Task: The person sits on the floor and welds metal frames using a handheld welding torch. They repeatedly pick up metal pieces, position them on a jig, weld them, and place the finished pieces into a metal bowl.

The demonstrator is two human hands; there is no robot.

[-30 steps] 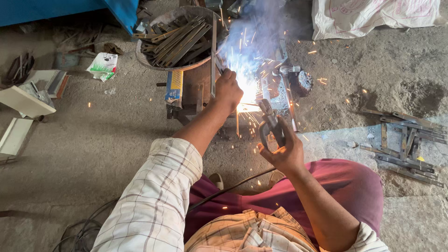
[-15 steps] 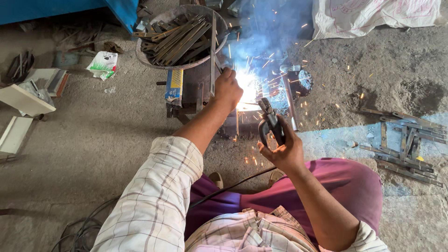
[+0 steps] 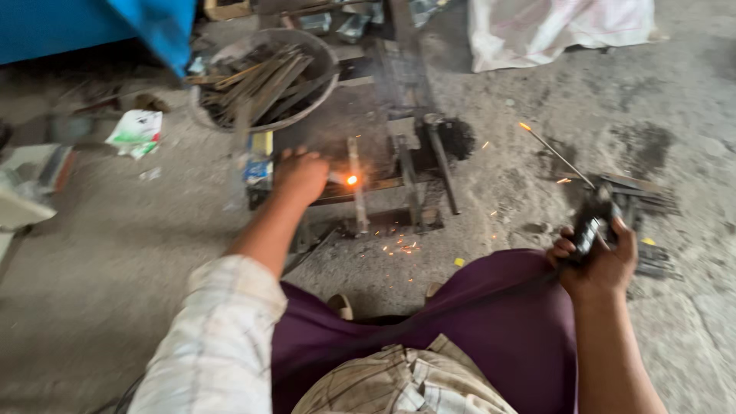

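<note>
The left hand (image 3: 300, 175) rests near the centre of the frame on a dark metal frame (image 3: 399, 180) that sits on the concrete floor (image 3: 115, 253), its grip closed down over the left end of the horizontal bar. Just right of the knuckles a small orange weld spot (image 3: 352, 179) glows on that bar, beside an upright rod; the left hand is by far the nearer of the 2 to it. The right hand (image 3: 602, 257), at the right edge above the purple-clad knee (image 3: 491, 307), is clamped around a black electrode holder (image 3: 589, 226). From the holder 1 thin welding rod (image 3: 556, 153) runs up and to the left, its long axis slanting toward the frame, its tip glowing and well apart from the weld spot. The right forearm rises from the lower right, wrist bent back. A round basin of metal strips (image 3: 264, 80) stands in the upper left, behind the frame.
</note>
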